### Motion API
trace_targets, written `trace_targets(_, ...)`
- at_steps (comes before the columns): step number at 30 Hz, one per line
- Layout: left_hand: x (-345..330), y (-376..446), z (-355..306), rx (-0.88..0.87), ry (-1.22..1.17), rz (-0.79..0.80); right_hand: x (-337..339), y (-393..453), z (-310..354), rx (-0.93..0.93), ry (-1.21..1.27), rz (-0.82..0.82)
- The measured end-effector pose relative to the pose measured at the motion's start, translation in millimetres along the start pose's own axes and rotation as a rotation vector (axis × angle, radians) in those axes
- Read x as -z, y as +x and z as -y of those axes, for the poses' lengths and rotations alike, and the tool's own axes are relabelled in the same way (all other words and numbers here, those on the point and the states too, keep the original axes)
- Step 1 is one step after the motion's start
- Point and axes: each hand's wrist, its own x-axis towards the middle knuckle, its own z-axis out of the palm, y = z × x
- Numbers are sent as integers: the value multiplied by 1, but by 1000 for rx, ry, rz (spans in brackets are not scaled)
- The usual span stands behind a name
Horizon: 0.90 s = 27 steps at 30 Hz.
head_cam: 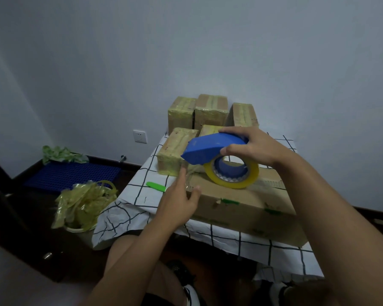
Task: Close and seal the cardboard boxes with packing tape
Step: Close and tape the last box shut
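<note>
Head view, right hand [255, 146] fingers gripping tape dispenser [217, 149] over box [241, 202] edge, left hand [179, 202] fingers straight at corner.

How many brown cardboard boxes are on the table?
6: three taped brown cardboard boxes by the wall, two in front, one large under the hands. Others may hide behind.

Blue tape dispenser [212, 149] with yellowish roll atop closed cardboard box [241, 206].
</note>
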Motion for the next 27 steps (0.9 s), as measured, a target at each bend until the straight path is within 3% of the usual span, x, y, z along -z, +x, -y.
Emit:
trace_targets(4,-4,6,-14,-91,38,-30,-3,1,-4,4,21,-10)
trace_targets(17,-7,1,-32,56,249,-70,9,-9,0,74,-9,45)
trace_targets(23,-10,7,-21,26,304,-5,38,-23,-17,13,-133,83)
trace_targets(27,-10,7,-21,5,333,1,64,-52,-40,-44,-87,39)
